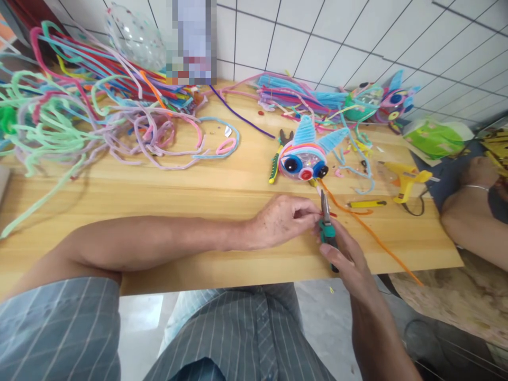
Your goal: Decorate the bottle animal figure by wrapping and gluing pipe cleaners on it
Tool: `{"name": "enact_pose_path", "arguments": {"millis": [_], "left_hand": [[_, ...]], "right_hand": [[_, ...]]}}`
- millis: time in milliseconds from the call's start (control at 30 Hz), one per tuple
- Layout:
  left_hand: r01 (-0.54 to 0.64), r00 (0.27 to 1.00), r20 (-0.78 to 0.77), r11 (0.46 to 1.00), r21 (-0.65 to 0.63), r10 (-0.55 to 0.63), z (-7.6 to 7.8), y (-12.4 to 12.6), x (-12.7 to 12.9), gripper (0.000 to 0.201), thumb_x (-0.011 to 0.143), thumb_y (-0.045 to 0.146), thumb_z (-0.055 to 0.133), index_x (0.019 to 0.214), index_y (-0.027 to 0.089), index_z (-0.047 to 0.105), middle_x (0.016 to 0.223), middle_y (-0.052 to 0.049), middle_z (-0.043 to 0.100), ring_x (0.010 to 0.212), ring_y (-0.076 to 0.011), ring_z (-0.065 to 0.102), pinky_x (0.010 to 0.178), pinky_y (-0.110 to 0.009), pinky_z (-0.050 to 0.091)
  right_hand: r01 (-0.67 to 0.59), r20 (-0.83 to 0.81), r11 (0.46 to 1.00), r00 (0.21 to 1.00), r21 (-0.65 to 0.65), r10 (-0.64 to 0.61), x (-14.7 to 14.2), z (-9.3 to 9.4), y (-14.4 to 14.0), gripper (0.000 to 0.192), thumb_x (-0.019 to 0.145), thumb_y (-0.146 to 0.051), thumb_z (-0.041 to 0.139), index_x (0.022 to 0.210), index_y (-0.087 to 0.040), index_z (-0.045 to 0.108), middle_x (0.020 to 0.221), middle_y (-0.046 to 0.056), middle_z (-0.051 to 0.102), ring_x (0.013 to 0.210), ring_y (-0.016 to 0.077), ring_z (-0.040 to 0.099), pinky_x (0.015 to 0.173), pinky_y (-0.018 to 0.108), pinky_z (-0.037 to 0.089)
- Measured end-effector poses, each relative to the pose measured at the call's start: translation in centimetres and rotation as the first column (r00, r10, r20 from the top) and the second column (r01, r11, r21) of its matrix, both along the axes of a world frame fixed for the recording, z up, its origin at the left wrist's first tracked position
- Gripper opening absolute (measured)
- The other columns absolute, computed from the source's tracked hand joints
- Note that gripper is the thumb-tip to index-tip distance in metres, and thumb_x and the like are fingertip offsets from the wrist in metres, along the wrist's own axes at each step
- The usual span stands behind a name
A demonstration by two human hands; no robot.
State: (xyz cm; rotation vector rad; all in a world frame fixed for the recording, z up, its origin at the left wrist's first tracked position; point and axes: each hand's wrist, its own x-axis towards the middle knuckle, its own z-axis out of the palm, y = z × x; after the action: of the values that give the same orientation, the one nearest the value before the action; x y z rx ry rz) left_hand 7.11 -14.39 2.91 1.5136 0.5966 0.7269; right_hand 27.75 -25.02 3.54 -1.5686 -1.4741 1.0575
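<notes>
We work at the wooden tabletop (166,185). At 10 o'clock lies a large heap of pipe cleaners (79,100). At 1 o'clock from our hands sits a blue-eared pipe-cleaner figure (305,156). Our right hand (349,254) has its grip clenched on green-handled pliers (327,225). Our left hand (283,219) pinches a small red piece (332,214) at the pliers' tip.

Single head-worn camera, looking forward and steeply down from the person's own position. It sits close above the wooden table (159,190), facing the tiled wall (357,37) behind. No second view overlaps.
</notes>
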Motion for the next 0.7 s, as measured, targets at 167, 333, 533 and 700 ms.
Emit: {"name": "enact_pose_path", "arguments": {"millis": [167,333,533,700], "left_hand": [[0.008,1.000,0.021,1.000,-0.016,-0.007,0.3,0.0,0.0,0.019,0.100,0.022,0.064,0.085,0.015,0.074,0.080,-0.002,0.078,0.071,-0.0113,0.066,0.071,-0.022,0.052],[0.011,1.000,0.028,0.999,-0.034,-0.010,0.5,0.1,-0.1,0.018,0.099,0.020,0.064,0.085,0.016,0.074,0.082,-0.002,0.078,0.074,-0.0117,0.066,0.072,-0.022,0.051],[0.032,0.996,0.084,0.997,-0.065,-0.026,0.2,0.1,-0.1,0.017,0.099,0.021,0.064,0.087,0.015,0.074,0.084,-0.002,0.078,0.079,-0.0130,0.068,0.077,-0.023,0.053],[0.008,0.999,0.032,0.999,-0.045,-0.006,0.0,-0.1,-0.1,0.016,0.098,0.023,0.063,0.090,0.014,0.074,0.081,-0.001,0.073,0.074,-0.0119,0.062,0.070,-0.023,0.047]], "right_hand": [[0.010,0.022,1.000,1.000,0.017,-0.010,-0.3,0.0,0.1,0.051,0.095,-0.060,0.075,0.135,-0.030,0.070,0.112,0.007,0.076,0.106,0.0295,0.071,0.098,0.044,0.058],[0.020,0.061,0.999,0.998,0.035,-0.022,-0.3,-0.1,0.2,0.047,0.095,-0.059,0.074,0.132,-0.029,0.071,0.107,0.006,0.076,0.102,0.0281,0.070,0.092,0.041,0.058],[0.019,0.099,0.998,0.995,0.067,-0.026,-0.5,-0.4,0.2,0.028,0.099,-0.053,0.067,0.113,-0.028,0.072,0.092,0.002,0.073,0.083,0.0232,0.066,0.078,0.036,0.055],[0.064,0.244,0.986,0.965,0.151,-0.100,-1.0,-1.0,0.5,0.023,0.097,-0.048,0.065,0.104,-0.026,0.070,0.081,-0.001,0.069,0.067,0.0190,0.058,0.065,0.033,0.049]]}}
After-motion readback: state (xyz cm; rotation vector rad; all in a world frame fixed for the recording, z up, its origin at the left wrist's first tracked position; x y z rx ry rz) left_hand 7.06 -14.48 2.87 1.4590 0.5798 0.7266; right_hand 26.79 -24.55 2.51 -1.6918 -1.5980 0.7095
